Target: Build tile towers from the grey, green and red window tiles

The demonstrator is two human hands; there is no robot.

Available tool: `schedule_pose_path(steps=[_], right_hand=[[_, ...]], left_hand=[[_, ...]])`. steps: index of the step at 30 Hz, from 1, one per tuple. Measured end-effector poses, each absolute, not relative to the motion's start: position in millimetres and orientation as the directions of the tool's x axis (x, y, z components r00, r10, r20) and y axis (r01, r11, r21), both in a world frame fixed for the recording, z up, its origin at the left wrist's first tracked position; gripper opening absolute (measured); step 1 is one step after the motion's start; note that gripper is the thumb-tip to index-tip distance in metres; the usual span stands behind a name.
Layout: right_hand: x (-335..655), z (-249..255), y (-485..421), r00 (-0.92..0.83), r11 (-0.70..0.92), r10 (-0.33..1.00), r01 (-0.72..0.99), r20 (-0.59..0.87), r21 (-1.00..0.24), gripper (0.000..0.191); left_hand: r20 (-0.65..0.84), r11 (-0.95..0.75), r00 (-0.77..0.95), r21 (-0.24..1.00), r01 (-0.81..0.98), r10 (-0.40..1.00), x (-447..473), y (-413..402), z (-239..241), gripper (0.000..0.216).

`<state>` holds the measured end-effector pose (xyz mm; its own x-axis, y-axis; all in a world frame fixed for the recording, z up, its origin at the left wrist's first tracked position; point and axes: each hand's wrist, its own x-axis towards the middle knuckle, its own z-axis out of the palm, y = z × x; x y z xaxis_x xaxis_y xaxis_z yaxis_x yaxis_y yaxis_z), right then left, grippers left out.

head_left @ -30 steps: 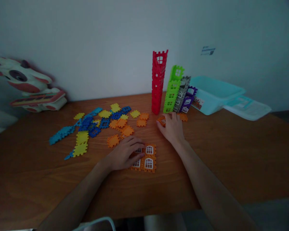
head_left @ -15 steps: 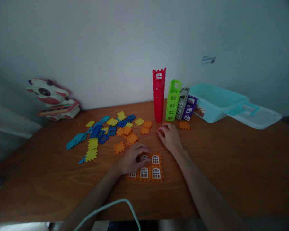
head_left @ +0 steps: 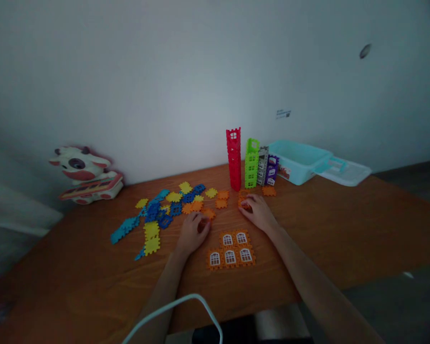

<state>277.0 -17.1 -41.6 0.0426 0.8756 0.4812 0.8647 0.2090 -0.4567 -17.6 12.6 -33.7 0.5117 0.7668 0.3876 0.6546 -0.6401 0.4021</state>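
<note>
On the table, an L-shaped sheet of joined orange window tiles (head_left: 230, 257) lies flat in front of me, with neither hand on it. My left hand (head_left: 192, 233) is lowered over the loose orange tiles left of that sheet, its thumb and fingers curled around an orange tile (head_left: 202, 225) that is partly hidden. Another orange tile (head_left: 209, 213) lies just past its fingertips. My right hand (head_left: 260, 213) rests at the right, fingers and thumb closed on an orange tile (head_left: 242, 203) in front of the red tower (head_left: 234, 165). Its palm hides part of what it grips.
Green (head_left: 251, 167), grey (head_left: 262, 167) and purple (head_left: 271, 170) towers stand by the wall, beside a light-blue bin (head_left: 301, 167). Blue tiles (head_left: 153, 210) and yellow tiles (head_left: 152, 238) are scattered at the left. A cow-shaped toy keyboard (head_left: 89, 184) sits back left. A white cable (head_left: 179, 301) crosses in front.
My left hand has moved off the joined orange sheet, forward and left to the loose orange tiles. The right hand stays at its orange tile. The view has shifted.
</note>
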Motion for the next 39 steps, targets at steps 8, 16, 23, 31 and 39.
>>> schedule_pose_path(steps=[8, 16, 23, 31, 39], right_hand=[[272, -31, -20, 0.058, 0.268, 0.841, 0.818, 0.538, -0.508, 0.014], [263, -28, -23, 0.035, 0.373, 0.803, 0.748, 0.594, -0.548, 0.030], [229, -39, -23, -0.111, 0.566, 0.746, 0.626, 0.657, -0.536, 0.041], [202, -34, -37, -0.247, 0.664, 0.729, 0.480, 0.638, -0.573, 0.047], [204, -23, -40, -0.308, 0.650, 0.755, 0.462, 0.579, -0.603, 0.051]], left_hand=[[0.374, -0.757, 0.658, 0.323, 0.568, 0.654, -16, 4, -38, 0.031], [0.427, -0.770, 0.641, 0.336, 0.543, 0.638, -19, 2, -39, 0.040], [0.536, -0.700, 0.451, 0.558, 0.445, 0.714, -8, -1, -38, 0.023], [0.286, -0.380, 0.382, 0.903, 0.199, 0.879, 12, -12, -32, 0.035], [0.099, -0.158, 0.458, 0.983, 0.092, 0.883, 2, 0, -26, 0.050]])
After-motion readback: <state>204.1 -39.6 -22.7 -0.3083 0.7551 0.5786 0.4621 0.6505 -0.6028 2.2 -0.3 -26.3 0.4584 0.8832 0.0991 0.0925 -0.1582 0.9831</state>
